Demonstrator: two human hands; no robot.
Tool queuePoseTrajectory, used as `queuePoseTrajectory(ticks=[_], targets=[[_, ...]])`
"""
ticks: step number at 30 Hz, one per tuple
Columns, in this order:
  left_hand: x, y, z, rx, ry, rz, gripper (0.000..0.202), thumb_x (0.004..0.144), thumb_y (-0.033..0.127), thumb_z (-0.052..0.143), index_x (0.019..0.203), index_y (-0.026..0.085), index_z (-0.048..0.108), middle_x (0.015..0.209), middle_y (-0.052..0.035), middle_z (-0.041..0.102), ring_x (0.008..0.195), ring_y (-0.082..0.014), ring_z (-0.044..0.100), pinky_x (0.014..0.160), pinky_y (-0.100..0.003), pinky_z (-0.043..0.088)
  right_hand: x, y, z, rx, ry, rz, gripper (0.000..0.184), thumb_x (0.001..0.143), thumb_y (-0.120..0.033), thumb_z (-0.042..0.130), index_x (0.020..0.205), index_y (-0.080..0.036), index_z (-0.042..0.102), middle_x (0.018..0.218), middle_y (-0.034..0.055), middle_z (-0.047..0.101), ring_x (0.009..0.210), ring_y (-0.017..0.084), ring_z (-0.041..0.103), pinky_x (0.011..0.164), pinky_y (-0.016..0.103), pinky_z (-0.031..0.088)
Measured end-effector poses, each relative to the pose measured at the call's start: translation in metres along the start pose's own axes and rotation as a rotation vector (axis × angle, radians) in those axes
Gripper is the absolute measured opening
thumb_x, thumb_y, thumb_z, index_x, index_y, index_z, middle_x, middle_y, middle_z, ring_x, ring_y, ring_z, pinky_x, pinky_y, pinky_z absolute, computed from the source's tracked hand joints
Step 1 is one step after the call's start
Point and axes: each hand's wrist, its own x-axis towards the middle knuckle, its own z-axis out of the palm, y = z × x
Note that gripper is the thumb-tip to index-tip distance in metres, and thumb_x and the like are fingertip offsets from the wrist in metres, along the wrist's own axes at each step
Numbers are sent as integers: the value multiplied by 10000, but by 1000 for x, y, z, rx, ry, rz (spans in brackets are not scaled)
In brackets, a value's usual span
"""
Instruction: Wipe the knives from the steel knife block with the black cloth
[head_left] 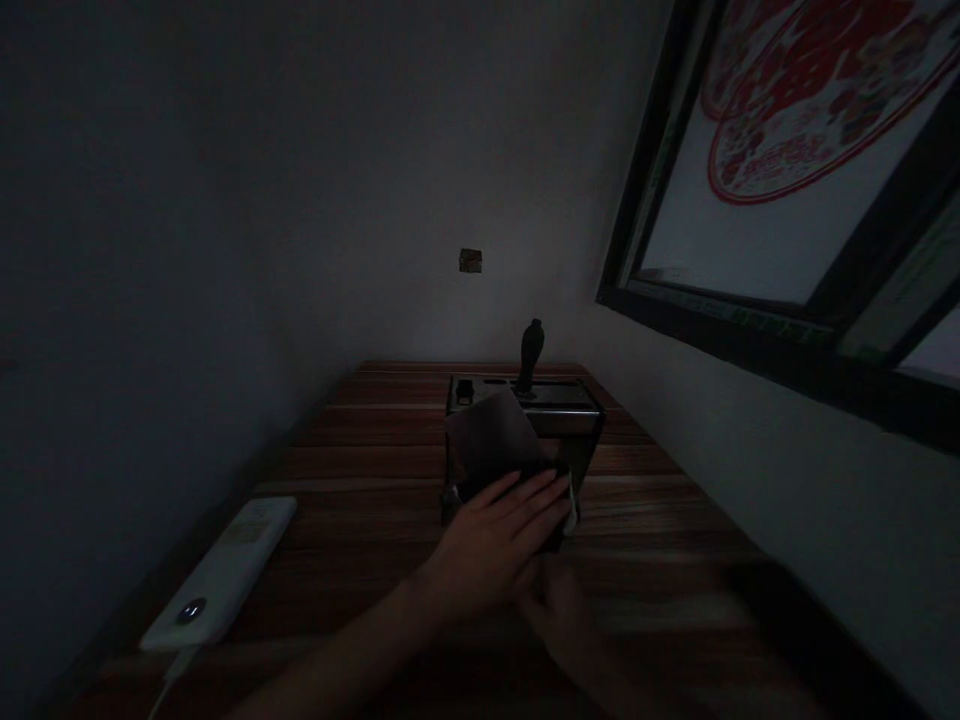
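Observation:
A metal machine point(564, 422) with a black-handled lever point(532, 345) stands on the wooden table. Against its front leans a dark flat panel point(495, 435), tilted to one side. My left hand point(502, 545) lies flat over a black part below that panel, its fingers stretched out side by side. Past the fingertips a thin pale edge point(572, 505) shows; what it belongs to I cannot make out. Beneath my left hand, close to the machine's front, is my right hand point(559, 605). It is dark and blurred, with its fingers partly hidden.
On the left of the striped wooden table point(360, 520) lies a white power bank point(225, 575) with a cable plugged in. A long dark object point(810, 630) is blurred at the right edge. Walls rise close on both sides, with a framed window point(750, 200) on the right.

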Motion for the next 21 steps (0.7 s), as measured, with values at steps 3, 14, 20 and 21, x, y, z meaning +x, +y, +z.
queuePoseTrajectory(ticks=[3,14,20,21], targets=[[2,-14,-16,56,67,-87,489,842,205,405,1326,170,339,1432,-7,285,1331,-158,192,1090,-359,142,1,-9,-4,-71,-39,-23,237,771,-300,548,945,-144,589,882,91,666,791,219,615,726,325,476],[-2,-43,-45,223,263,-296,498,852,207,393,1341,144,323,1419,-69,309,1325,-211,216,1082,-423,139,-3,-16,-4,-223,-122,-23,203,793,-324,530,855,-139,589,722,58,640,632,180,577,593,271,445],[0,-32,-28,217,216,-256,517,849,227,413,1351,156,308,1427,-48,290,1329,-200,202,1091,-406,108,0,-16,-4,-185,-89,-27,192,784,-322,533,827,-139,577,720,55,630,640,176,570,608,274,450],[0,-29,-25,207,197,-244,522,847,233,418,1352,160,305,1431,-41,282,1330,-194,200,1093,-399,103,1,-16,-3,-177,-72,-24,186,781,-319,537,827,-143,577,723,55,634,646,177,574,618,277,454]])
